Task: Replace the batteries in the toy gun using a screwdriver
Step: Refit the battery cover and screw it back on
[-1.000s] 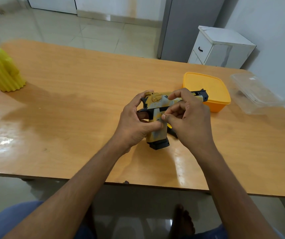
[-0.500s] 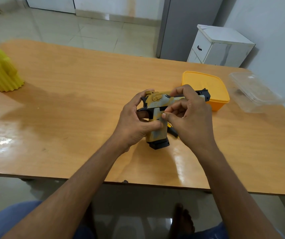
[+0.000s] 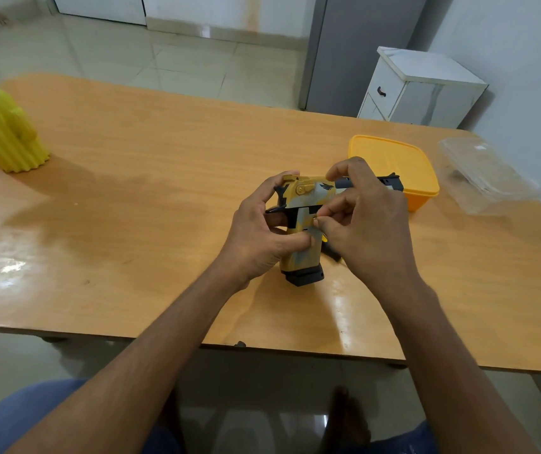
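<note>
A yellow, grey and black toy gun [image 3: 306, 204] is held over the wooden table [image 3: 164, 178], grip pointing toward me and barrel to the right. My left hand [image 3: 259, 237] grips the gun's handle, thumb across its side. My right hand [image 3: 365, 221] covers the barrel side and pinches a tiny screw [image 3: 315, 217] between thumb and forefinger against the grip. A black and yellow screwdriver [image 3: 329, 249] lies on the table under my right hand, mostly hidden.
An orange lidded box [image 3: 393, 162] sits just behind the gun. A clear plastic container [image 3: 485, 175] lies at the table's right edge. A yellow cactus-shaped pot [image 3: 3, 132] stands far left. A white cabinet [image 3: 419, 90] is beyond the table.
My right hand's fingers have shifted slightly on the gun's grip while pinching the small screw. The gun and left hand stay where they were.
</note>
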